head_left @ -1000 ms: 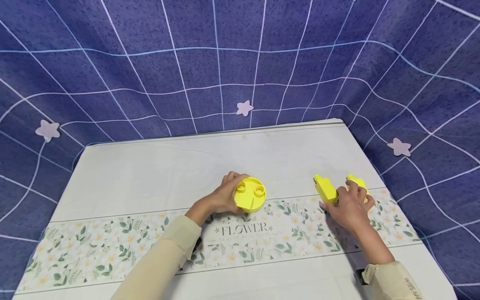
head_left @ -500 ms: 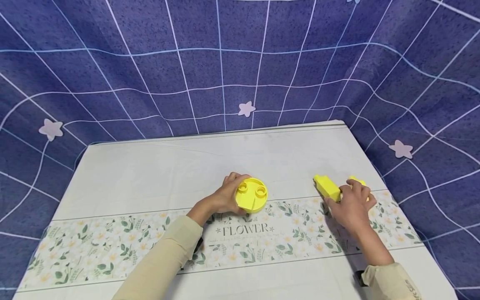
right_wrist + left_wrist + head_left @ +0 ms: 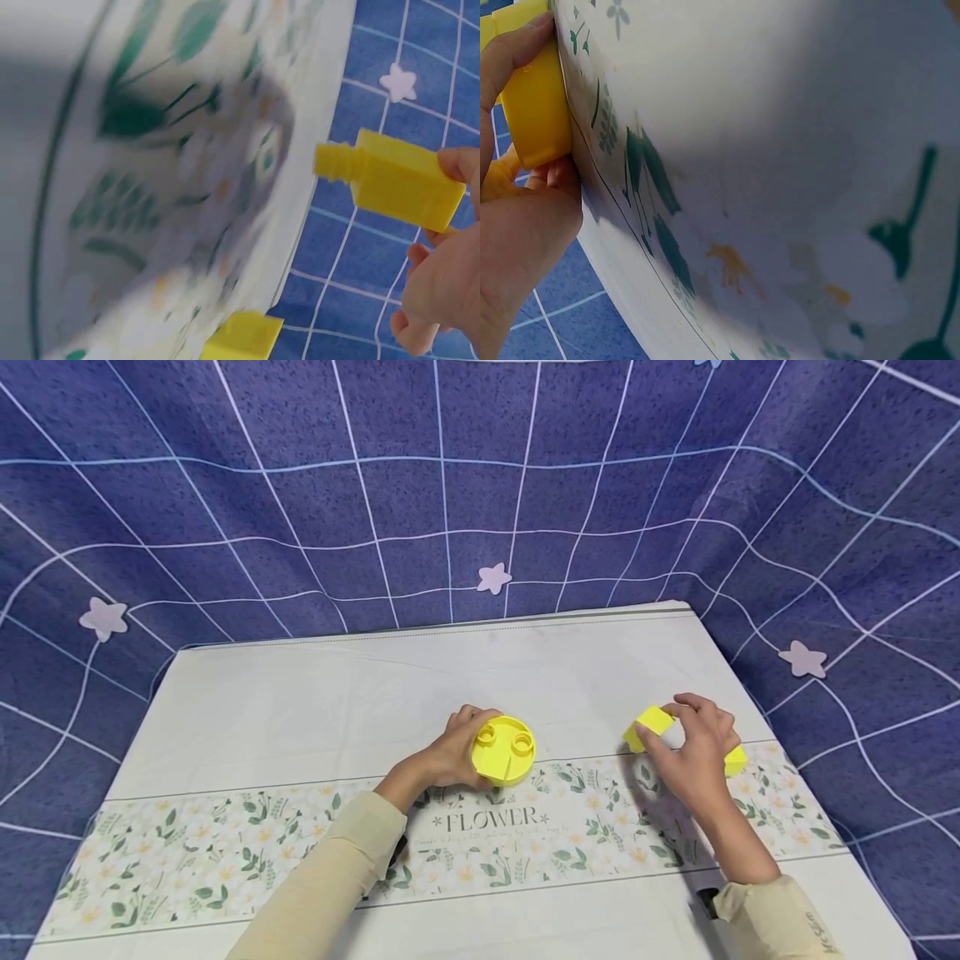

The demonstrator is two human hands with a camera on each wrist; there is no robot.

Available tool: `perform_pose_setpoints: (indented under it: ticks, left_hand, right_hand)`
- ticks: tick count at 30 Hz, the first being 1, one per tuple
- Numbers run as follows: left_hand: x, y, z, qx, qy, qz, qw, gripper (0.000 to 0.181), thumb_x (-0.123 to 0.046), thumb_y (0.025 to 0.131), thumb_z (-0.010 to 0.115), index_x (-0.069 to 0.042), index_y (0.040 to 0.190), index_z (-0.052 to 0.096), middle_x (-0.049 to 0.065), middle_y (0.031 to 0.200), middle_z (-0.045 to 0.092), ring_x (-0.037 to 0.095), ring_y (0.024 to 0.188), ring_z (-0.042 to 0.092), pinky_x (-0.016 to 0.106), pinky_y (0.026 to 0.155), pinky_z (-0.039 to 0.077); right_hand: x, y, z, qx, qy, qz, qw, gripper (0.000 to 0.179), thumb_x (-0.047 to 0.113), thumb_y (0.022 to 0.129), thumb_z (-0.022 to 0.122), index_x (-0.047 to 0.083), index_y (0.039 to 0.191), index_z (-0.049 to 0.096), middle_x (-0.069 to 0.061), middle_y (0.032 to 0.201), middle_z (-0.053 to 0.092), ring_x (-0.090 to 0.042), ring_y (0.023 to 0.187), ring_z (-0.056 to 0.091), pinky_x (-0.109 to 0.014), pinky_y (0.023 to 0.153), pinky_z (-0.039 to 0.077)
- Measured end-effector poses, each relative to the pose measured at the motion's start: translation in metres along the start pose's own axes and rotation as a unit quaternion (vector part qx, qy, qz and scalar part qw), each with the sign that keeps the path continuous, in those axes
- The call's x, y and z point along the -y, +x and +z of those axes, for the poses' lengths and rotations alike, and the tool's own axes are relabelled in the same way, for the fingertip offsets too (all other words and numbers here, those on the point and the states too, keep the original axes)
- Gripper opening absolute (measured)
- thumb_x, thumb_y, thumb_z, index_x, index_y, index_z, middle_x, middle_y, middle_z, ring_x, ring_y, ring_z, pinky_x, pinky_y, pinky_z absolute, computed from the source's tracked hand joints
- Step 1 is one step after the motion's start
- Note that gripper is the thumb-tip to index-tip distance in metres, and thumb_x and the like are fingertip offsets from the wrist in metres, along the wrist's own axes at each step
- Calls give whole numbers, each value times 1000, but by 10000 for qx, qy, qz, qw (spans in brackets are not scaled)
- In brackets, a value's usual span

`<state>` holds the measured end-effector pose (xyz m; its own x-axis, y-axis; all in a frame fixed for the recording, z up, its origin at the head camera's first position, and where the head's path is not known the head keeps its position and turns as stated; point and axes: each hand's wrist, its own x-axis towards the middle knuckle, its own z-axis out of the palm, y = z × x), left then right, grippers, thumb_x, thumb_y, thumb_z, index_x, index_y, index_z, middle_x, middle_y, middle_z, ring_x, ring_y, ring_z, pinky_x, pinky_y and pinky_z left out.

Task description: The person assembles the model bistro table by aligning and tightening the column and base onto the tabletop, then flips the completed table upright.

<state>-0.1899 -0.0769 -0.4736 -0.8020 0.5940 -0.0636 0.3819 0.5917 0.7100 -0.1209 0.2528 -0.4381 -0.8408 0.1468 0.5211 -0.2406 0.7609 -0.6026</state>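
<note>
My left hand (image 3: 450, 747) grips a round yellow disc (image 3: 504, 760) by its left side, thumb and fingers around the rim. Two raised ring sockets and a thin ridge show on its upper face. In the left wrist view the thick side wall of the disc stands against the tablecloth. My right hand (image 3: 697, 752) pinches a yellow rectangular block (image 3: 409, 180) with a threaded neck between thumb and fingers, above the cloth, neck pointing downward. A second yellow block (image 3: 735, 761) lies partly hidden behind the right hand; its end also shows in the right wrist view.
A white tablecloth (image 3: 360, 685) with a flowered band and the word FLOWER covers the table. Blue grid-patterned curtains (image 3: 480, 493) with pale stars enclose the back and both sides.
My right hand has picked up the nearer yellow block from the cloth and tilted it, neck downward. The second block stays put. My left hand and the disc have hardly moved.
</note>
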Motion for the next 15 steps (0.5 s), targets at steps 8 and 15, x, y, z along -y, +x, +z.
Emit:
perform_pose_setpoints:
  ticks: [8,15]
  left_hand:
    - [1,0,0,3,32,-33,10000,103,-21,43,86,-28,132,34,-3,117,34,13,106,27,38,94,28]
    - [0,1,0,-3,46,27,10000,101,-22,43,86,-28,131,35,-3,116,33,13,104,27,36,92,29]
  right_hand:
    - [28,11,15,351,639,-250,9970,33,15,67,76,6,95,62,-12,117,45,-28,107,29,-46,82,12]
    - [51,19,33,773,841,-759,9906,37,21,68,76,13,102,64,-8,120,43,-24,103,29,-44,83,13]
